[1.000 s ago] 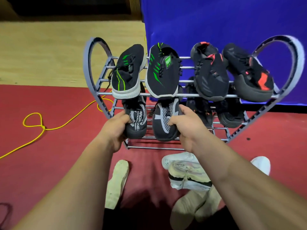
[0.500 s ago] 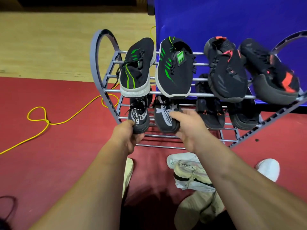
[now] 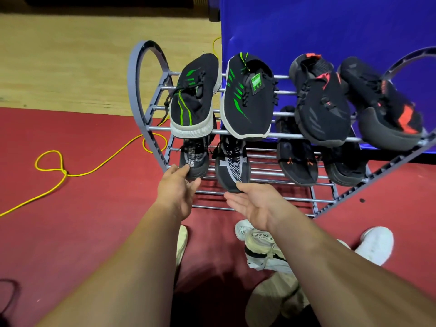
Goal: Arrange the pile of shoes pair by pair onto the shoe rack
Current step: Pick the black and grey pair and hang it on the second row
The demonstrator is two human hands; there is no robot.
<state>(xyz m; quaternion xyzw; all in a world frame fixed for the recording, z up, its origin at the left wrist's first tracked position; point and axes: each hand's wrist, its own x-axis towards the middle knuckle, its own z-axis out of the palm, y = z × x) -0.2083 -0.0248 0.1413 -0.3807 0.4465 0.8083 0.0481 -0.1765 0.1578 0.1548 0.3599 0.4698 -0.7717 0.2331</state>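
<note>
A grey shoe rack [image 3: 139, 107] holds a black-and-green pair [image 3: 195, 102] and a black-and-red pair [image 3: 323, 107] on its top tier. On the lower tier lie two black-and-white shoes, one [image 3: 194, 159] at the left and one [image 3: 232, 166] beside it, plus a black-and-orange pair [image 3: 296, 159]. My left hand [image 3: 175, 192] is spread, fingertips touching the left shoe's toe. My right hand [image 3: 254, 204] is spread palm up just below the other shoe's toe. White and cream shoes [image 3: 262, 246] lie on the floor near my arms.
A yellow cable [image 3: 61, 171] loops over the red mat left of the rack. A blue backdrop [image 3: 330, 31] stands behind the rack. Wooden floor lies at the back left. Another white shoe [image 3: 375, 244] lies at the right, and a cream sole [image 3: 181, 246] lies under my left arm.
Both hands have let go of the black-and-white shoes, which now rest on the lower tier, and the fingers have spread and drawn back slightly.
</note>
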